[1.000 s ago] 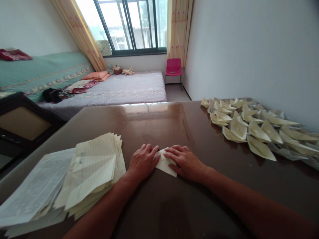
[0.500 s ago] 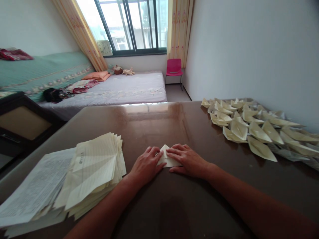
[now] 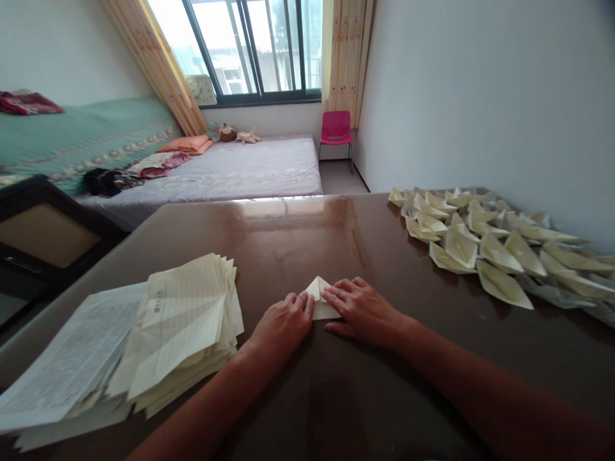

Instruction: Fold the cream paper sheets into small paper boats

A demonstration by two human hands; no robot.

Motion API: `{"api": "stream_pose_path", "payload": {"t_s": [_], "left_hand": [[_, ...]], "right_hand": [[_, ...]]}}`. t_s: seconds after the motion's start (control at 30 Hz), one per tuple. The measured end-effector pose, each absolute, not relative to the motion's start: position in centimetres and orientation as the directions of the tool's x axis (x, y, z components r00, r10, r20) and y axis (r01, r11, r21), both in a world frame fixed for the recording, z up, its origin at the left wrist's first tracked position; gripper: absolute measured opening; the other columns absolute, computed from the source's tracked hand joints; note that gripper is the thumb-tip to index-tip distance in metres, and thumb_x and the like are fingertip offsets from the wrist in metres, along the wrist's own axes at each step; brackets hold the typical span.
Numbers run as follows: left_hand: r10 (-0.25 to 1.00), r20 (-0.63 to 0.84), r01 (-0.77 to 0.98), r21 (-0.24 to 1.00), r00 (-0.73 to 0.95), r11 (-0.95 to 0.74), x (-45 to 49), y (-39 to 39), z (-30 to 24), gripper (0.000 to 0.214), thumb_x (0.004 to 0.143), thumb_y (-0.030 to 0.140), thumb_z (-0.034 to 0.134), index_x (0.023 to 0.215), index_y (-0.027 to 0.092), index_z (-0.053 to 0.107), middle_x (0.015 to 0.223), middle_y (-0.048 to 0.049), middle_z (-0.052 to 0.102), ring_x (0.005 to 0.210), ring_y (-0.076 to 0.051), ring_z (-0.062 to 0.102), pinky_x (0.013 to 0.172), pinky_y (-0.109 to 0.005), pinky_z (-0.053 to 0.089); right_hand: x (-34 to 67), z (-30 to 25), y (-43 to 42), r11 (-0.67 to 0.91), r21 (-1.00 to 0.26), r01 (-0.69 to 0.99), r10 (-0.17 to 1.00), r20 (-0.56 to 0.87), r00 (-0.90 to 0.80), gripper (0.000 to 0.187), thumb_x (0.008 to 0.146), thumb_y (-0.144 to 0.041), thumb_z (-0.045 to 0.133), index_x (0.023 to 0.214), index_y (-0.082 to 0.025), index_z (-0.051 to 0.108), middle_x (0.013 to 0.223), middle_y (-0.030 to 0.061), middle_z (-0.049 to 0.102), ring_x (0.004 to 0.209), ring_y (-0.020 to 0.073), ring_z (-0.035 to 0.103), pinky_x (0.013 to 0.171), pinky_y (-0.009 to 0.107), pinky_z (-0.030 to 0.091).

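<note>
Grip: neither hand closes on anything. Left hand (image 3: 283, 323) and right hand (image 3: 360, 307) lie flat, fingertips pressing a small folded paper (image 3: 321, 302) onto the worktop (image 3: 298, 237), near centre. Its far end forms a point; the folding looks partway done. Many finished paper boats (image 3: 480, 246) lie far right. A thick stack of unfolded sheets (image 3: 182, 320) sits near left.
</note>
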State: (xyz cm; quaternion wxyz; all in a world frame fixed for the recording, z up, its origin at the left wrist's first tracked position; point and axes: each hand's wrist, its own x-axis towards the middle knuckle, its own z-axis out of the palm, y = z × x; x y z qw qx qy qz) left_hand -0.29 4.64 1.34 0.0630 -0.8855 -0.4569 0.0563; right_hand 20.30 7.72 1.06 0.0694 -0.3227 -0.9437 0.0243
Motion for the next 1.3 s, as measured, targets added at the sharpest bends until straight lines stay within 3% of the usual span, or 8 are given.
{"api": "stream_pose_path", "payload": {"t_s": [0.1, 0.27, 0.63, 0.83, 1.0, 1.17, 1.3], "left_hand": [[0.798, -0.046, 0.796, -0.06, 0.601, -0.603, -1.2, 4.9, 1.9, 0.035, 0.085, 0.005, 0.049, 0.118, 0.013, 0.057, 0.112, -0.0125, 0.065, 0.099, -0.024, 0.061, 0.078, -0.033, 0.053], [0.784, -0.038, 0.784, 0.078, 0.62, -0.616, -2.3, 5.3, 2.1, 0.035, 0.086, 0.01, 0.05, 0.119, 0.019, 0.056, 0.114, -0.0085, 0.064, 0.104, -0.02, 0.058, 0.085, -0.03, 0.05], [0.792, -0.119, 0.788, -0.092, 0.598, -0.609, -0.9, 4.6, 2.9, 0.031, 0.084, 0.003, 0.048, 0.112, 0.012, 0.06, 0.101, -0.0121, 0.066, 0.096, -0.025, 0.06, 0.075, -0.033, 0.051], [0.797, -0.06, 0.778, -0.186, 0.601, -0.601, -0.5, 4.7, 1.6, 0.027, 0.084, 0.004, 0.048, 0.107, 0.01, 0.061, 0.098, -0.0135, 0.064, 0.086, -0.025, 0.059, 0.071, -0.034, 0.051], [0.806, -0.034, 0.795, -0.144, 0.591, -0.59, -0.8, 5.0, 1.9, 0.017, 0.087, 0.011, 0.05, 0.098, 0.015, 0.063, 0.093, -0.0093, 0.065, 0.081, -0.023, 0.06, 0.069, -0.034, 0.05], [0.809, -0.134, 0.813, -0.04, 0.572, -0.581, -1.4, 5.3, 3.5, 0.018, 0.09, 0.016, 0.048, 0.098, 0.018, 0.064, 0.096, -0.0066, 0.066, 0.09, -0.021, 0.06, 0.074, -0.031, 0.05], [0.8, -0.121, 0.802, -0.043, 0.588, -0.596, -1.6, 5.5, 3.3, 0.017, 0.091, 0.016, 0.048, 0.098, 0.015, 0.063, 0.099, -0.007, 0.065, 0.099, -0.021, 0.057, 0.082, -0.031, 0.049]], "right_hand": [[20.3, 1.5, 7.6, 0.781, -0.082, 0.619, 0.624, 0.071, -0.778, 0.048, 0.09, -0.038, 0.051, 0.13, -0.013, 0.051, 0.123, 0.0152, 0.061, 0.11, 0.0272, 0.052, 0.088, 0.04, 0.038], [20.1, 1.8, 7.4, 0.755, -0.031, 0.655, 0.656, 0.033, -0.754, 0.035, 0.094, -0.022, 0.04, 0.125, -0.015, 0.054, 0.115, 0.0143, 0.065, 0.104, 0.0251, 0.056, 0.082, 0.037, 0.04], [20.0, 2.1, 7.3, 0.746, -0.063, 0.662, 0.664, 0.011, -0.747, 0.042, 0.09, -0.025, 0.046, 0.13, -0.013, 0.05, 0.117, 0.0146, 0.064, 0.105, 0.0258, 0.055, 0.083, 0.038, 0.041], [19.9, 2.0, 7.2, 0.727, -0.073, 0.683, 0.685, 0.019, -0.728, 0.039, 0.093, -0.024, 0.043, 0.13, -0.015, 0.051, 0.115, 0.0135, 0.066, 0.105, 0.0252, 0.056, 0.084, 0.037, 0.039], [20.1, 1.5, 7.4, 0.743, -0.145, 0.654, 0.669, 0.1, -0.737, 0.057, 0.086, -0.051, 0.053, 0.13, -0.014, 0.05, 0.123, 0.0138, 0.062, 0.11, 0.0277, 0.052, 0.09, 0.041, 0.036], [20.1, 0.8, 7.6, 0.745, -0.137, 0.653, 0.667, 0.156, -0.729, 0.031, 0.094, -0.034, 0.045, 0.114, -0.017, 0.061, 0.12, 0.0096, 0.064, 0.11, 0.0238, 0.053, 0.091, 0.04, 0.033], [20.0, 0.7, 7.5, 0.777, -0.132, 0.615, 0.629, 0.196, -0.753, 0.03, 0.094, -0.031, 0.045, 0.116, -0.02, 0.061, 0.12, 0.008, 0.064, 0.108, 0.0222, 0.054, 0.092, 0.039, 0.032]]}}
